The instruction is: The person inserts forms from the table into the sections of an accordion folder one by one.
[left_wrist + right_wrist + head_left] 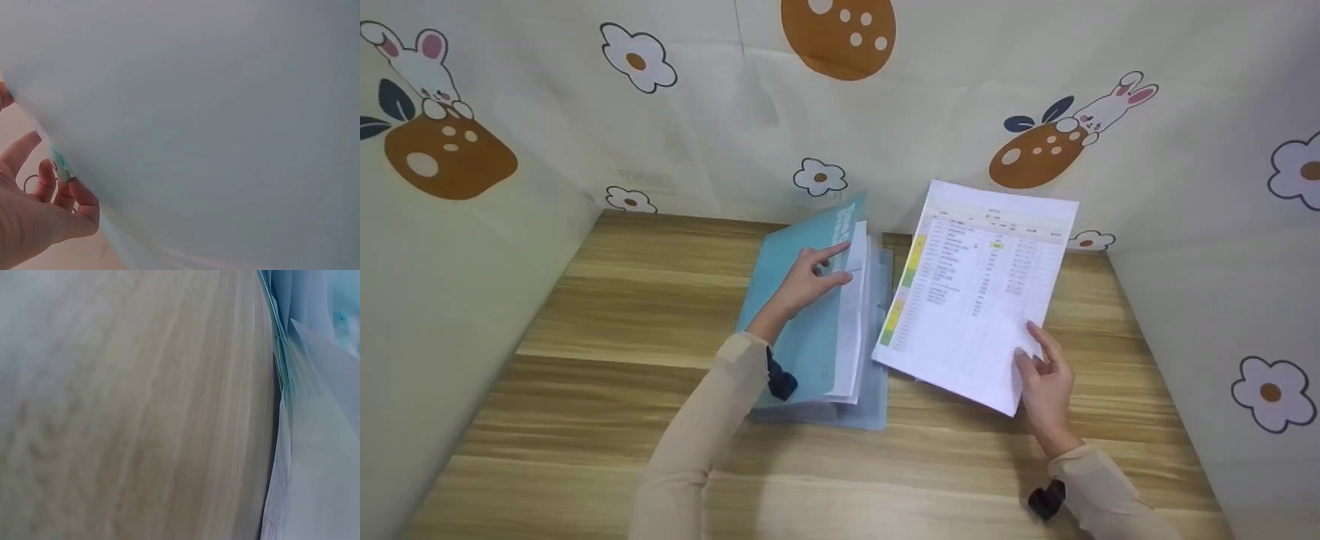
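A blue folder [802, 345] stands partly opened on the table, its front cover tilted up over white pages [851, 330]. My left hand [806, 281] is at the cover's upper right edge, index finger and thumb reaching past it onto the pages. In the left wrist view, the left hand's fingers [84, 202] curl at the edge of a large grey-blue surface. To the right, my right hand [1046, 379] pinches the lower right edge of a printed sheet [982, 300] with a table and coloured strips. This sheet is tilted up beside the folder.
The wooden table [607, 360] carries the folder. Behind and at both sides hangs a pale cloth [720, 135] with rabbits, oranges and flowers. Clear plastic sleeves [326, 427] and folder edges show at the right of the right wrist view.
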### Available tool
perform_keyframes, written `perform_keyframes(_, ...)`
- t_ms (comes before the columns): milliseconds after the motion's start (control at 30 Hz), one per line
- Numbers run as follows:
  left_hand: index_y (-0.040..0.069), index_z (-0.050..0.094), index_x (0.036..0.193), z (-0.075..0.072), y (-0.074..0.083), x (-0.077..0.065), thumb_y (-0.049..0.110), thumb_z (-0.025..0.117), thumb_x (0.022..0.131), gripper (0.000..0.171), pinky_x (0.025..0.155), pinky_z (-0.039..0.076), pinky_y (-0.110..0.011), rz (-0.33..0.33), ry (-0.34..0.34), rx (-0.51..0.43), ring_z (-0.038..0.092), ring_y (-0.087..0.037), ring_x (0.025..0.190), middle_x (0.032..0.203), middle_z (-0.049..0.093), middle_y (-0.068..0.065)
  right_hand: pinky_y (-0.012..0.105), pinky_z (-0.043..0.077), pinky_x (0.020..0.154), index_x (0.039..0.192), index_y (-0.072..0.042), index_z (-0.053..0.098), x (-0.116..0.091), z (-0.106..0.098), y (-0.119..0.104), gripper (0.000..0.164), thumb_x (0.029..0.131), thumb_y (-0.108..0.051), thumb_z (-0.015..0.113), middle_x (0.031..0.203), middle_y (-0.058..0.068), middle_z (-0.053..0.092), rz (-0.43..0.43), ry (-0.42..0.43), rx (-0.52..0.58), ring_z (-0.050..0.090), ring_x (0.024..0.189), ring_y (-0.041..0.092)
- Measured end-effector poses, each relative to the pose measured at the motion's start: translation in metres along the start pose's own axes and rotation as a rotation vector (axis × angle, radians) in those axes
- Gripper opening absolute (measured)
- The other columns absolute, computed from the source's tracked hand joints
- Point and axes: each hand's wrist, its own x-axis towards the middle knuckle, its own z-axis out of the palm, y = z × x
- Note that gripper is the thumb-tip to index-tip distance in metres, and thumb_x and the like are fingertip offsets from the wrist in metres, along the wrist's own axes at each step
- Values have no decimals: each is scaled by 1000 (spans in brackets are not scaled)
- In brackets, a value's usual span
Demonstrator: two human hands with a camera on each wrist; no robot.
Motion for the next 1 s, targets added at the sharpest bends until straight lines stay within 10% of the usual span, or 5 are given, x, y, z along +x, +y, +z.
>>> perform_keyframes(1000,26,46,130,-1,0,0,27,63,79,53,73,36,-33,-13,-4,7,35,-22,96,103,37,-8,22,46,62,123,-5,52,-15,5,9,42,82,7,51,130,7,41,169,-13,62,57,80,14)
